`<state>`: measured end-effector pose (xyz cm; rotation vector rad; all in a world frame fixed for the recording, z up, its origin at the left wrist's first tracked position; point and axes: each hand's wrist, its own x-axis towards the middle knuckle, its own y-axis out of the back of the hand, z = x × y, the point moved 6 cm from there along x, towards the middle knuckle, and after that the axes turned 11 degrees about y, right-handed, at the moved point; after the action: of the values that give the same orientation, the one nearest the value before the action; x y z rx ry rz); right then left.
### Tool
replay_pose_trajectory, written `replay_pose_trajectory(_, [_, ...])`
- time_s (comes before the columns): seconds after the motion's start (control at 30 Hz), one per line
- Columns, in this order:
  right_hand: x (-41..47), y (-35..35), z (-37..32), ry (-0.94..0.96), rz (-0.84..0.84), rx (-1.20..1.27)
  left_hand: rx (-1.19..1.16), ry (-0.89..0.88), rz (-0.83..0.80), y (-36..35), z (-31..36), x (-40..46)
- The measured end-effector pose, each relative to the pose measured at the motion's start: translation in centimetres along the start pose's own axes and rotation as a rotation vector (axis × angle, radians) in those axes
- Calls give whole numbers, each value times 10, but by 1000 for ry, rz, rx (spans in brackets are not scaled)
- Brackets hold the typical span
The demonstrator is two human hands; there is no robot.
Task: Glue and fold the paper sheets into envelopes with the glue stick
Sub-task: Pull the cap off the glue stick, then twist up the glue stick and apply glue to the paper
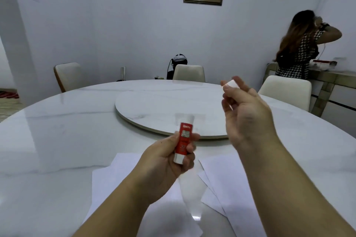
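Observation:
My left hand (173,158) grips a red and white glue stick (184,139) upright above the table, its white tip uncovered. Up and to the right, my right hand (248,113) pinches the white cap (231,83) between thumb and fingertips, well apart from the stick. Several white paper sheets (115,179) lie flat on the table under both forearms, one group (231,179) overlapping at the right.
A round white marble table (57,140) carries a raised turntable (154,106) at its middle. White chairs (189,73) stand around the far side. A person (300,48) stands at a side counter at the far right, facing away.

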<state>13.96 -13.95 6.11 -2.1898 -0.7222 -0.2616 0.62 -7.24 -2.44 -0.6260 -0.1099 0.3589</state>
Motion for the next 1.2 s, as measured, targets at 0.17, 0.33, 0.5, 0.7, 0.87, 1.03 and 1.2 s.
replay_pose_trajectory(0.17, [19, 6, 28, 15, -181, -675, -98, -93, 111, 17, 19, -4])
replay_pose_trajectory(0.33, [6, 43, 94, -170, -302, -1164, -94, -196, 256, 29, 25, -6])
replay_pose_trajectory(0.5, [4, 60, 121, -169, -250, -1298, 73, -223, 406, 41, 28, -6])
replay_pose_trajectory(0.7, [-4, 41, 110, -53, -290, -1365, 69, -255, 420, 43, 30, -3])
replay_pose_trajectory(0.87, [-62, 4, 70, 13, -499, -988, 50, -306, 449, 41, 37, -8])
replay_pose_trajectory(1.03, [-96, -8, 42, 554, -562, -1350, 75, -320, 406, 28, 35, -13])
replay_pose_trajectory(1.2, [-104, -6, 65, -199, -564, -374, 85, -324, 278, 16, 36, -15])
